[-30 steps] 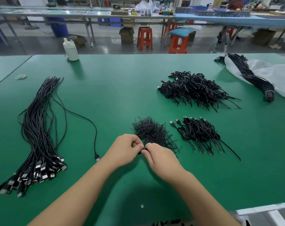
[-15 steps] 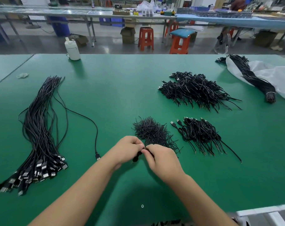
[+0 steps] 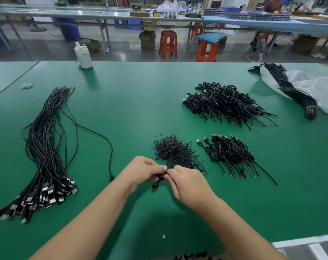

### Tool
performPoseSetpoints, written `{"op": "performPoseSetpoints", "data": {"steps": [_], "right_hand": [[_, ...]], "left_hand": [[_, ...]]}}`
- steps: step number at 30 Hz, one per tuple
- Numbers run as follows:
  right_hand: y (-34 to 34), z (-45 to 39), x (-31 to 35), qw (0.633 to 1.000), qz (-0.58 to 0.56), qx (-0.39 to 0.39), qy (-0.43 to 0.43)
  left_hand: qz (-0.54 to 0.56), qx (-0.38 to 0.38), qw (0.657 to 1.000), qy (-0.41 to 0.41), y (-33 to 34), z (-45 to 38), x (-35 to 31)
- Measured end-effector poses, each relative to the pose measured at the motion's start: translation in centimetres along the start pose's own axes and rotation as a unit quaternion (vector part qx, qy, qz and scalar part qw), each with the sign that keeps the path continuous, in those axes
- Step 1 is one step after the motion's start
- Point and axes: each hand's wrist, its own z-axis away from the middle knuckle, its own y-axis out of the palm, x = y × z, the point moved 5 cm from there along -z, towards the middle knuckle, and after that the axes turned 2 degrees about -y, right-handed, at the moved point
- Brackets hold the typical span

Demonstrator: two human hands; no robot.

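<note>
Black tie heap (image 3: 175, 152) just beyond cable (image 3: 158, 180)

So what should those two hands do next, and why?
Probably twist the tie tight: the left hand and right hand both pinch a small folded cable, and the tie's end pokes up loose between them. Finished bundles lie to the right.

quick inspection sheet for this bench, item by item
surface: green table, no spills seen
job's things: small cable in hand; heap of ties; near heap of short cables; far heap
clutter: white bottle, plastic bag, rubber bands
grippers: left hand and right hand both pinch the small cable
cables: long cables lie loose at left; tied bundle on the bag
surroundings: stools and benches behind
</note>
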Motion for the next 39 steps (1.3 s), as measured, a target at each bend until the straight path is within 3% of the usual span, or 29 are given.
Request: {"op": "performPoseSetpoints", "data": {"steps": [4,11,18,22,26,29,32,35,39], "right_hand": [[0.0,-0.3,0.1,1.000,0.020,0.002,-0.019],[-0.1,-0.8,0.0,0.997,0.059,0.028,-0.037],[0.1,-1.2,0.0,0.992,0.094,0.059,-0.063],[-0.2,-2.2,-0.5,0.988,0.106,0.064,-0.091],[-1.1,-3.1,-1.3,0.983,0.168,0.031,-0.069],[-1.6,-2.9,-0.8,0.988,0.116,-0.025,-0.096],[-1.3,-2.7,-0.7,0.990,0.037,0.004,-0.134],[-1.2,-2.7,-1.1,0.992,-0.039,0.026,-0.116],[-1.3,-2.9,-1.5,0.988,-0.145,0.022,-0.039]], "left_hand": [[-0.071,-0.054,0.995,0.044,-0.1,-0.1,-0.4],[-0.189,0.042,0.977,0.091,-0.6,0.9,-2.1],[-0.347,-0.042,0.927,0.136,-0.1,1.3,-3.4],[-0.360,-0.061,0.918,0.153,-0.1,1.2,-3.3],[-0.286,-0.076,0.948,0.121,-0.6,0.6,-2.1],[-0.045,-0.052,0.996,0.061,-1.3,0.4,-0.9],[0.159,0.040,0.986,-0.019,-0.9,0.7,-0.3],[0.218,0.111,0.968,-0.062,-0.4,0.7,0.1],[0.198,0.119,0.972,-0.037,-0.9,0.6,0.2]]}}
